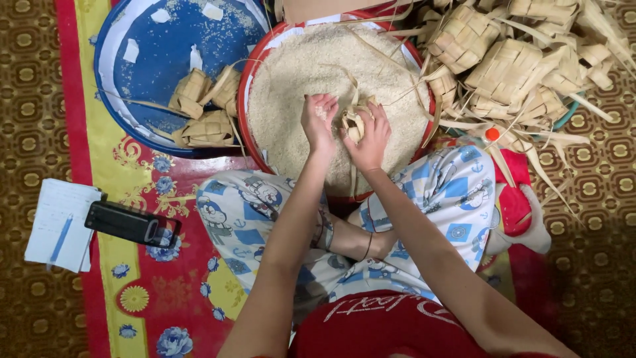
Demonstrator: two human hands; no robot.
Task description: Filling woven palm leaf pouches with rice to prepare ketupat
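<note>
The person sat cross-legged on the floor with a red basin of raw rice set against the knees. The right hand held a small woven palm-leaf pouch just above the rice, fingers closed around its lower half so the opening faced up and toward the other hand. The left hand was cupped beside it, fingers half curled around a little heap of grains, its edge touching the pouch.

To do this filling well, the pouch seemingly needed to be kept upright and pinched only lightly, so the slit stayed wide enough for the grains. Tipping the cupped hand slowly would likely have let the rice slide in rather than spill over the weave, and working low over the basin meant stray grains fell back into it.

A blue basin to the left held a few pouches, and a heap of empty ones lay on the right. A notepad and black phone rested on the mat.
</note>
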